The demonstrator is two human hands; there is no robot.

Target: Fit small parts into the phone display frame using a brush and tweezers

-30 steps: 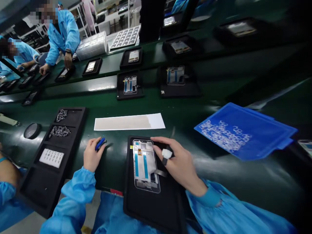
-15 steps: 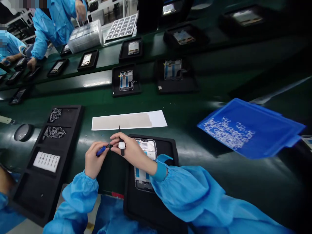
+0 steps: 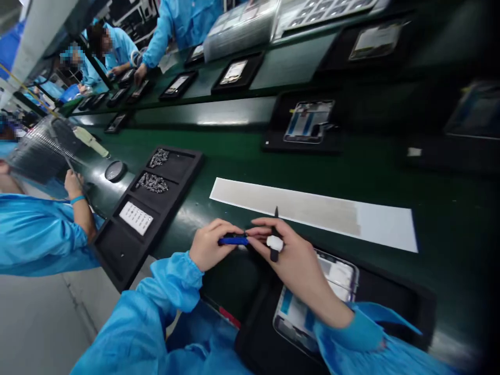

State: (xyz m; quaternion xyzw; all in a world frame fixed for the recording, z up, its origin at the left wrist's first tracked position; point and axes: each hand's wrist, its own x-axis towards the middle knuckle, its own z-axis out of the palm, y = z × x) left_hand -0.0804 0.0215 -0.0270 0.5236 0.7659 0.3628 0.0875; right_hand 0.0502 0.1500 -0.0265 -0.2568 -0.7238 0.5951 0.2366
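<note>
Your left hand [image 3: 209,251]: closed around blue tool [image 3: 233,240]; your right hand [image 3: 294,263]: fingertips pinching its tip, black pick [image 3: 274,254] tucked between fingers. Phone frame [image 3: 308,312]: under that wrist.

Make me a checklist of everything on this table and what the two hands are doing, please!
Surface: dark green belt, long and shiny.
Job's things: blue tool; black stick with a white piece on it; phone frame lying in a black tray.
Clutter: white paper strip; parts tray with small parts in its compartments; round disc.
Grippers: left hand closed around the blue tool; right hand holds the black stick, its fingertips meeting the blue tool's tip.
Cables: nothing seen.
Surroundings: co-worker's hand at the left; other people in blue coats along the belt; another phone tray farther back.
</note>
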